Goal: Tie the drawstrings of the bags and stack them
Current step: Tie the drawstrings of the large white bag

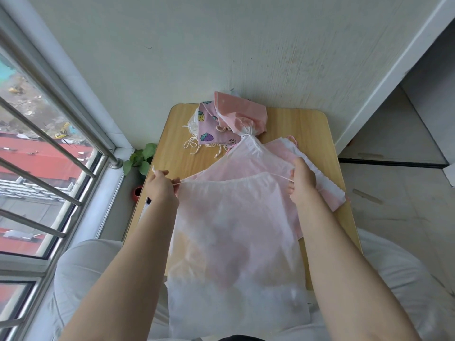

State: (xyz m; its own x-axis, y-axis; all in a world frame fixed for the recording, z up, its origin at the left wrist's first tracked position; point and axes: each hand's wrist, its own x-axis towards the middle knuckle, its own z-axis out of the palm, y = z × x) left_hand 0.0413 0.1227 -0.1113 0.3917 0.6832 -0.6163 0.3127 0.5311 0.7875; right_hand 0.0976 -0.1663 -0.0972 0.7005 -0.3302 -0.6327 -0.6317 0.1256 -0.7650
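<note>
1. Nearest to us, the translucent white drawstring bag (234,242) hangs from the table's front edge over our lap, with its mouth up on the tabletop. Our left hand (161,185) pinches the left drawstring end (177,184), and our right hand (301,178) has its fingers curled round the right drawstring end (283,177). Both cords run taut outward, and the mouth is only lightly gathered — not yet cinched.

2. The first risk, as we judge it, is uneven pulling. If one hand draws harder, the thin cord could slide through the channel to one side and leave a short tail that is awkward to knot.

3. The bag's lower half is unsupported. Letting go of both cords to form the knot could let the fabric slip off the wooden table (317,124) onto our knees.

4. Just beyond lies a pink bag with a white ruffled top (317,178), partly under the white one and touching our right hand. We could catch its hem or cord in the knot, since the white trims look alike.

5. Farther back sits a heap — a tied pink bag (241,112) over a strawberry-print bag (206,129) with loose white cords (189,143) spilling out. The heap is lopsided, so a slippery bag stacked on it may well slide off.

6. Left of the table, a small potted plant (140,158) stands near our left elbow's sweep — a wide pull might knock it.
</note>
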